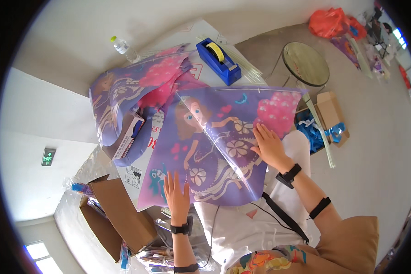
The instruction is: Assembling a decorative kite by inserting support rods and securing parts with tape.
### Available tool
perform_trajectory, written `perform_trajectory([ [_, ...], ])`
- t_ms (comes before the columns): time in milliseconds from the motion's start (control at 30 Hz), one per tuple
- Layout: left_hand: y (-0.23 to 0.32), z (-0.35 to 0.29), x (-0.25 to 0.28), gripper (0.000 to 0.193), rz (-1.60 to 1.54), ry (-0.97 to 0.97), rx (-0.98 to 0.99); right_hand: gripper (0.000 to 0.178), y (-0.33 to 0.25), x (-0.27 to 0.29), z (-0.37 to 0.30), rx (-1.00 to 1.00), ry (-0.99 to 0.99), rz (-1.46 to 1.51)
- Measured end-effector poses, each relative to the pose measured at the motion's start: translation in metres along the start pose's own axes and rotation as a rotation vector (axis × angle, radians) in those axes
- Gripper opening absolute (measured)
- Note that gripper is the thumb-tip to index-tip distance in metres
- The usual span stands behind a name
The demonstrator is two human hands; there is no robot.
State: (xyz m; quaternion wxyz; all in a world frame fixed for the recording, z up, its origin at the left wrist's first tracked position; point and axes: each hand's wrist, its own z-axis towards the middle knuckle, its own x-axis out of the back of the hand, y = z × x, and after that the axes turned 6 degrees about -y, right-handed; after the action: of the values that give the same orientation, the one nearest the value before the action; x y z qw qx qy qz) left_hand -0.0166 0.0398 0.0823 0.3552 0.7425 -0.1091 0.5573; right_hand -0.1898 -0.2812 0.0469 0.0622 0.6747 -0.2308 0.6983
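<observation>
A purple plastic kite sheet (228, 169), printed with a princess figure and pink balloons, is spread over the table edge and my lap. Along its far edge runs a thin pale rod (242, 89). My left hand (176, 196) lies flat on the sheet's near left corner, fingers stretched out. On the right part of the sheet, below the balloons, my right hand (270, 146) rests with its fingers extended. Neither hand grips anything. More sheets of the same print (118, 93) lie heaped and folded at the left of the table.
A blue tape dispenser (219, 61) with yellow tape stands beyond the sheet, near several thin rods (249, 66). A water bottle (124, 49) stands at far left. Cardboard boxes (128, 219) sit lower left. At right are a round stool (306, 64) and an open box (331, 114).
</observation>
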Motion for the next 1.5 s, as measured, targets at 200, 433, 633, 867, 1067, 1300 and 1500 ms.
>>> perform_trajectory([
  [200,-0.054,-0.049,-0.020,0.064,0.088,-0.106,0.158,0.050,0.016,0.004,0.030,-0.041,-0.001,0.070],
  [433,-0.052,-0.039,-0.023,0.067,0.049,-0.148,0.193,0.058,0.073,-0.014,0.107,-0.022,0.265,-0.010],
  [633,-0.055,-0.032,-0.014,0.070,0.048,-0.229,0.210,0.066,0.078,-0.032,0.121,-0.077,0.244,-0.061],
  [867,-0.051,-0.034,-0.011,0.071,0.044,-0.226,0.238,0.072,0.084,-0.022,0.116,-0.078,0.155,0.127],
  [1067,-0.047,-0.028,-0.003,0.067,0.147,-0.201,0.161,0.076,0.096,-0.018,0.126,-0.141,0.091,0.006],
  [1300,-0.041,0.005,0.011,0.058,0.107,-0.017,0.080,0.040,0.020,0.029,0.145,0.012,0.100,-0.134],
  [1500,-0.041,0.030,-0.020,0.063,-0.041,0.030,0.033,0.029,-0.100,0.021,0.168,0.283,0.009,0.263],
])
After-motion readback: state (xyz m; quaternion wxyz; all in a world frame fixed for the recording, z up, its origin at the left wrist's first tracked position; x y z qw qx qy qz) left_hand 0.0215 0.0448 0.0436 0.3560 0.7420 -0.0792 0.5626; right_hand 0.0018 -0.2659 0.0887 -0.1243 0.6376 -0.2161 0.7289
